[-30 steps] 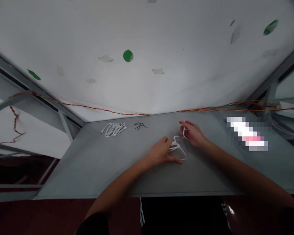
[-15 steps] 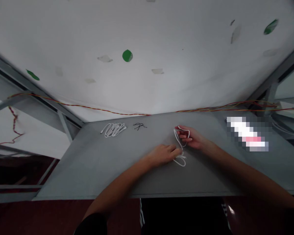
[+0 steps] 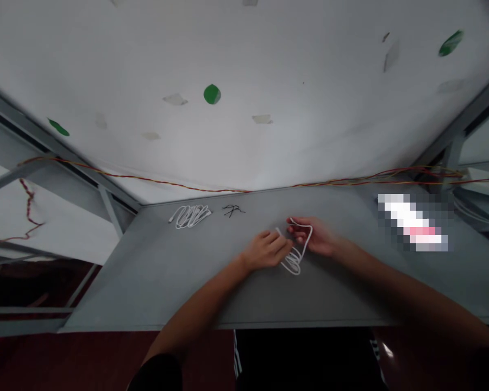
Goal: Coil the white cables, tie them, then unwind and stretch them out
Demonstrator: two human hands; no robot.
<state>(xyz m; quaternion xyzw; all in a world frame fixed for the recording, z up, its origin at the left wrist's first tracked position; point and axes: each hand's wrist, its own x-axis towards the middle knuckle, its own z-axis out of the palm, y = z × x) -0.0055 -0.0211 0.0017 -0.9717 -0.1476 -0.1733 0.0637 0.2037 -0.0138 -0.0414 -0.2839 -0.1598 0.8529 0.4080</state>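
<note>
A thin white cable [image 3: 295, 259] lies in loose loops on the grey table [image 3: 179, 282], between my two hands. My left hand [image 3: 264, 250] has its fingers curled and pinches the cable near the loops. My right hand [image 3: 314, 237] is closed on a strand of the same cable, which runs up over its fingers. The two hands are nearly touching.
A second white cable [image 3: 190, 215] lies coiled at the table's far left, with small black wire ties [image 3: 232, 210] beside it. Twisted red-yellow wires [image 3: 155, 181] run along the back edge under a white wall. A blurred patch [image 3: 414, 221] covers something at the right.
Both hands have come closer together at the table's middle. The right hand drew in from farther back with its strand, and the loops shifted slightly left under the left hand.
</note>
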